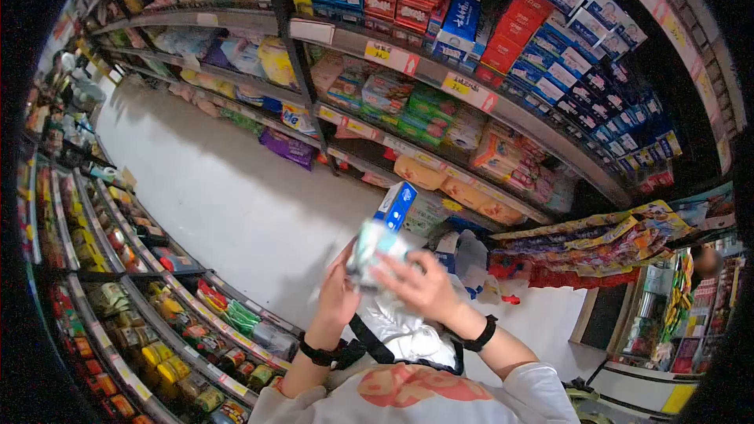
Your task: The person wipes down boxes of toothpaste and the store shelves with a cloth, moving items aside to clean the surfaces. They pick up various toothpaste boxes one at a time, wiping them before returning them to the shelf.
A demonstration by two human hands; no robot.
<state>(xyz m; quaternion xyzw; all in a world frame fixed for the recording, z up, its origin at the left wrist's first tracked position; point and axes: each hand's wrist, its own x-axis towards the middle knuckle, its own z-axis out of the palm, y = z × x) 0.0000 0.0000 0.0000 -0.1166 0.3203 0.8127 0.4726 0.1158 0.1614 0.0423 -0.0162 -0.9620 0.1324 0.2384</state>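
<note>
A small white-and-green package (378,245), smeared by motion, is between my two hands in front of my chest. My left hand (339,292) is closed around its left lower side. From the right, my right hand (422,286) lays bent fingers over its front; they are blurred too. Just beyond the package a blue-and-white box (397,206) shows its upper part. Whether that box touches my hands or stands behind them, I cannot tell. The package's print is unreadable.
Ahead, a shelf (471,94) carries toothpaste-like boxes (558,55) above and soft packs (428,114) below. Jars and packets fill the left shelf (165,322). A pale aisle floor (236,196) runs between. Hanging sachet strips (589,239) and a plastic bag (471,255) are at right.
</note>
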